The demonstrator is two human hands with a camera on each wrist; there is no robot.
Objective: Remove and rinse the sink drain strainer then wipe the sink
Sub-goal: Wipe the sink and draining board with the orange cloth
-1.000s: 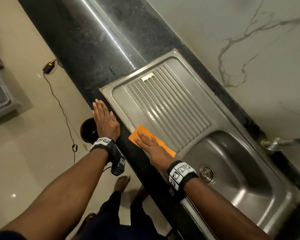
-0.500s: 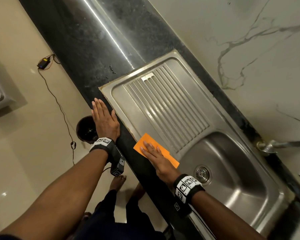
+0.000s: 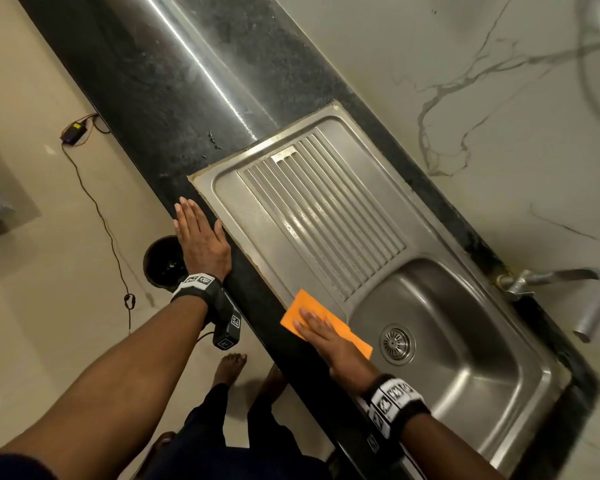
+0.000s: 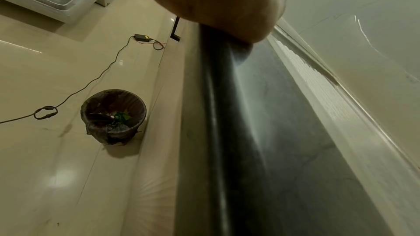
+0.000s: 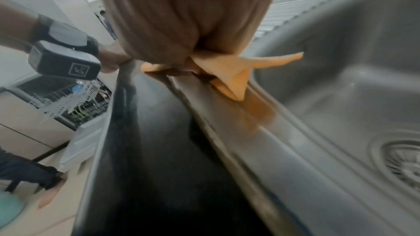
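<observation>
My right hand lies flat with straight fingers on an orange cloth, pressing it onto the near rim of the steel sink where the drainboard meets the basin. In the right wrist view the orange cloth sticks out from under my palm over the sink edge. The round metal drain strainer sits in the basin floor, just right of that hand, and the strainer shows at the right edge. My left hand rests flat and empty on the black counter edge.
A metal tap juts over the basin from the marble wall at right. On the floor below the counter stand a lined waste bin and a cable with a small black adapter. An open dishwasher rack is behind.
My right hand has slid the orange cloth along the sink's near rim toward the basin and the strainer. The left hand has stayed flat on the counter edge.
</observation>
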